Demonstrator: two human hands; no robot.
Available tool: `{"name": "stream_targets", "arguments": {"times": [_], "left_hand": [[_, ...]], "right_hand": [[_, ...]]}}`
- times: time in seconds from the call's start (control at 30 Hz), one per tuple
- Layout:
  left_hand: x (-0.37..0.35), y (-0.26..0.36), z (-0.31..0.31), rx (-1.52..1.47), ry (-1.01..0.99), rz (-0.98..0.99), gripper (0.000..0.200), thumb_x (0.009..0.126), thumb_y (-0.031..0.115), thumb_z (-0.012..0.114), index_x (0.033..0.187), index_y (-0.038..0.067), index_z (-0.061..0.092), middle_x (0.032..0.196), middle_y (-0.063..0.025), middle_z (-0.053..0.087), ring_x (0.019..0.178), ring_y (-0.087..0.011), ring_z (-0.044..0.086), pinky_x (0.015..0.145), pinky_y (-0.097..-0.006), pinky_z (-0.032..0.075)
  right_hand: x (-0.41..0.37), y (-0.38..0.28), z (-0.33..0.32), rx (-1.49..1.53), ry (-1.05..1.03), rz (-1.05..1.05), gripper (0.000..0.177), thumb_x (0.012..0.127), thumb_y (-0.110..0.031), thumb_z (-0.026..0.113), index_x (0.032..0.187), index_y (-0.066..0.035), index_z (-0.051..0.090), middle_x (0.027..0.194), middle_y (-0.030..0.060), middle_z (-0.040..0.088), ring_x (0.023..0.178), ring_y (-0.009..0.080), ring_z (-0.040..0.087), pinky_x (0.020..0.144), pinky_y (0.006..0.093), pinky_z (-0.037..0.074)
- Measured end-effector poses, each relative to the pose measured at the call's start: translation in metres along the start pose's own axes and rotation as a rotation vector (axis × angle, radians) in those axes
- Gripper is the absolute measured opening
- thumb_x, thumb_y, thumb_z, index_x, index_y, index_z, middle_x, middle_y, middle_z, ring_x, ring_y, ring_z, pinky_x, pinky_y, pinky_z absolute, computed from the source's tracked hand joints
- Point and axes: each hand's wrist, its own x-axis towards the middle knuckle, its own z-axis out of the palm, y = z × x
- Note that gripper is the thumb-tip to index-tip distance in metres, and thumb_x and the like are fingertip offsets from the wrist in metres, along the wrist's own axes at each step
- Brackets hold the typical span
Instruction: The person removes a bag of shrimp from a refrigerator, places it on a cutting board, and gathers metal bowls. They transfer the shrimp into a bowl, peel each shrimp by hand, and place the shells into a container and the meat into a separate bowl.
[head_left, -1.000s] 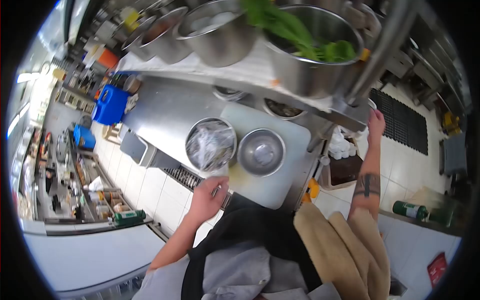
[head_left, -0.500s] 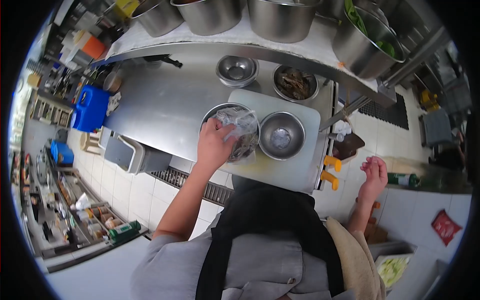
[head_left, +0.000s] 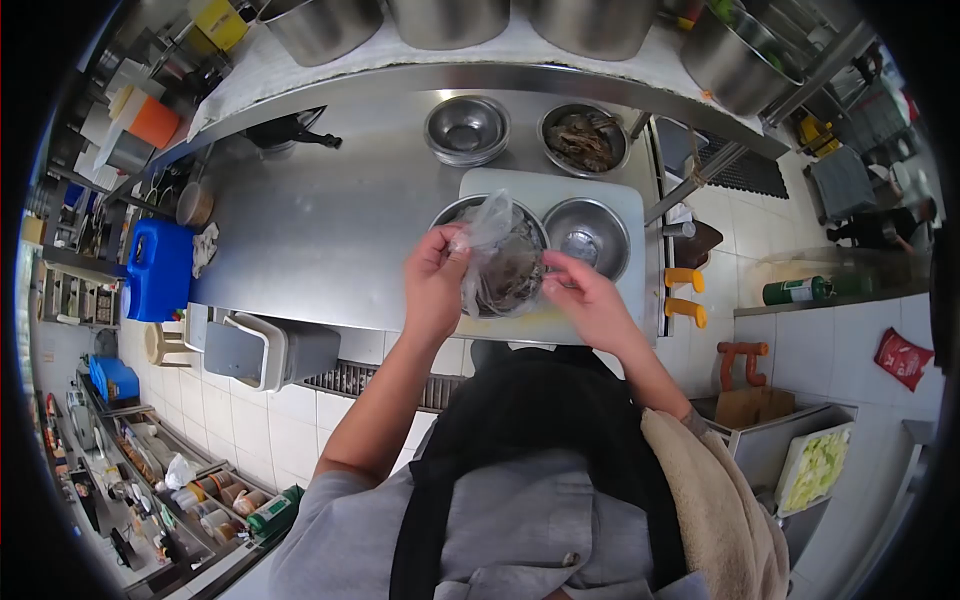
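A clear plastic bag (head_left: 492,235) with dark contents hangs over a steel bowl (head_left: 447,212) on the white cutting board (head_left: 625,205). My left hand (head_left: 436,275) pinches the bag at its left edge. At the bag's right side is my right hand (head_left: 592,300), its fingers apart near the bowl's rim; whether it touches the bag is hard to tell. A second steel bowl (head_left: 588,238), with something clear and shiny inside, stands to the right.
Behind the board are stacked steel bowls (head_left: 467,130) and a bowl of dark brown food (head_left: 583,140). A shelf (head_left: 450,75) with steel pots overhangs the steel counter (head_left: 300,230). Yellow handles (head_left: 685,295) stick out at the right. A blue jug (head_left: 158,272) stands left.
My right hand has come in from the far right to the bag. My left hand now holds the bag more upright at its left edge. The camera view has shifted.
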Motion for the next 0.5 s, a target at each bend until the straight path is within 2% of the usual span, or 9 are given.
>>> {"name": "stream_targets", "arguments": {"times": [0.1,0.13,0.2,0.23,0.3,0.33,0.4,0.43,0.5], "left_hand": [[0.005,0.017,0.004,0.175,-0.002,-0.029,0.010,0.102,0.008,0.063,0.107,0.001,0.068,0.103,-0.0023,0.068,0.093,-0.0117,0.059,0.083,-0.0274,0.048],[0.008,0.022,0.006,0.173,-0.001,-0.028,0.010,0.102,0.008,0.063,0.107,0.001,0.068,0.103,-0.0023,0.068,0.093,-0.0117,0.059,0.083,-0.0274,0.048],[0.014,0.034,0.010,0.826,0.047,0.674,0.004,0.096,0.005,0.068,0.098,0.003,0.070,0.098,-0.0065,0.070,0.089,-0.0226,0.063,0.081,-0.0321,0.050],[0.015,0.040,0.012,0.826,0.048,0.673,0.004,0.096,0.005,0.068,0.098,0.003,0.070,0.098,-0.0065,0.070,0.089,-0.0226,0.063,0.081,-0.0321,0.050],[0.016,0.053,0.020,0.888,-0.014,0.820,0.004,0.089,0.002,0.071,0.092,0.004,0.072,0.098,-0.0103,0.070,0.087,-0.0326,0.062,0.080,-0.0380,0.052],[0.017,0.057,0.024,0.886,-0.014,0.821,0.004,0.089,0.002,0.071,0.092,0.004,0.072,0.098,-0.0103,0.070,0.087,-0.0326,0.062,0.080,-0.0380,0.052],[0.019,0.064,0.035,0.835,-0.134,0.873,0.005,0.088,0.001,0.071,0.092,0.003,0.072,0.098,-0.0096,0.070,0.090,-0.0327,0.064,0.081,-0.0402,0.053],[0.022,0.069,0.039,0.834,-0.132,0.871,0.005,0.088,0.001,0.071,0.092,0.003,0.072,0.098,-0.0096,0.070,0.090,-0.0327,0.064,0.081,-0.0402,0.053],[0.033,0.079,0.049,0.877,-0.122,0.906,0.003,0.088,0.003,0.071,0.091,0.003,0.072,0.096,-0.0099,0.070,0.094,-0.0343,0.065,0.082,-0.0421,0.053]], "right_hand": [[0.016,-0.004,0.010,-0.279,0.002,0.125,0.056,0.098,-0.021,0.072,0.146,0.001,0.053,0.136,0.0143,0.060,0.112,0.0198,0.063,0.094,0.0331,0.053],[0.020,-0.004,0.012,-0.280,0.002,0.124,0.056,0.098,-0.021,0.072,0.146,0.001,0.053,0.136,0.0143,0.060,0.112,0.0198,0.063,0.094,0.0331,0.053],[0.026,-0.004,0.018,-0.564,0.050,-0.003,0.066,0.089,-0.027,0.080,0.143,0.003,0.055,0.127,0.0216,0.059,0.115,0.0354,0.060,0.100,0.0412,0.050],[0.029,-0.001,0.020,-0.564,0.048,-0.003,0.066,0.089,-0.027,0.080,0.143,0.003,0.055,0.127,0.0216,0.059,0.115,0.0354,0.060,0.100,0.0412,0.050],[0.035,0.008,0.021,-0.645,0.078,-0.112,0.071,0.084,-0.030,0.083,0.141,0.003,0.056,0.127,0.0223,0.059,0.119,0.0398,0.056,0.103,0.0445,0.046],[0.038,0.012,0.018,-0.647,0.079,-0.111,0.071,0.084,-0.030,0.083,0.141,0.003,0.056,0.127,0.0223,0.059,0.119,0.0398,0.056,0.103,0.0445,0.046],[0.041,0.017,0.012,-0.573,0.046,-0.055,0.058,0.082,-0.028,0.085,0.127,0.001,0.063,0.121,0.0196,0.060,0.110,0.0354,0.058,0.096,0.0426,0.048],[0.042,0.018,0.010,-0.574,0.043,-0.054,0.058,0.082,-0.028,0.085,0.127,0.001,0.063,0.121,0.0196,0.060,0.110,0.0354,0.058,0.096,0.0426,0.048],[0.042,0.019,0.006,-0.382,0.075,0.044,0.044,0.079,-0.025,0.087,0.108,-0.002,0.064,0.109,0.0145,0.061,0.099,0.0293,0.059,0.088,0.0400,0.049]]}}
